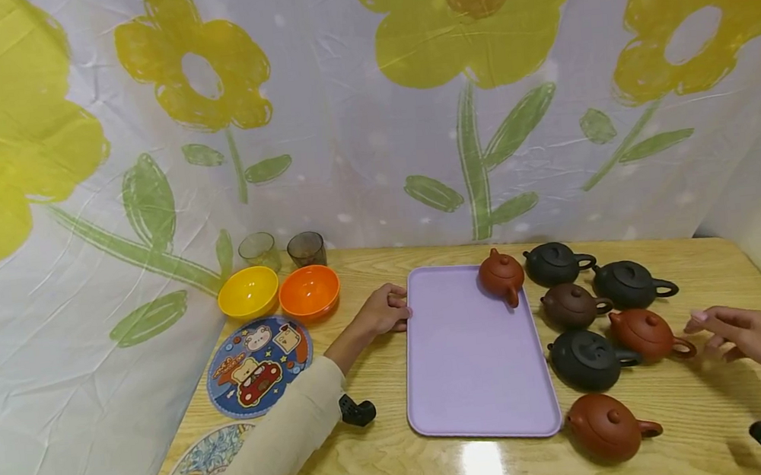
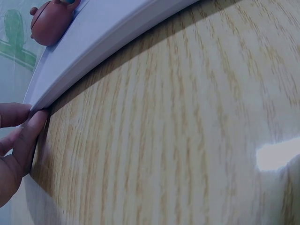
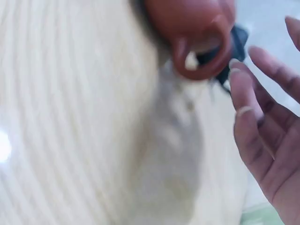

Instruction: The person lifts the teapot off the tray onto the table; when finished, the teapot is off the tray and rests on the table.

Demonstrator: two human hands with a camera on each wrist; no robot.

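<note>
My left hand [image 1: 382,311] pinches the left rim of a lavender tray [image 1: 475,366]; in the left wrist view the thumb and fingers [image 2: 29,131] meet at that rim. On the tray's far right corner sits a small reddish-brown teapot [image 1: 502,275]. My right hand [image 1: 751,336] hovers with loosely bent fingers and holds nothing. Just left of it is the handle of another reddish-brown teapot [image 1: 644,334], apart from the fingertips [image 3: 243,84] in the blurred right wrist view.
Right of the tray stand black teapots [image 1: 588,361], a dark brown teapot [image 1: 571,306] and a nearer reddish-brown teapot [image 1: 605,430]. At left are a yellow bowl [image 1: 248,293], an orange bowl [image 1: 310,293], two glasses [image 1: 307,249] and round patterned mats [image 1: 228,374]. A flowered curtain [image 1: 341,119] hangs behind.
</note>
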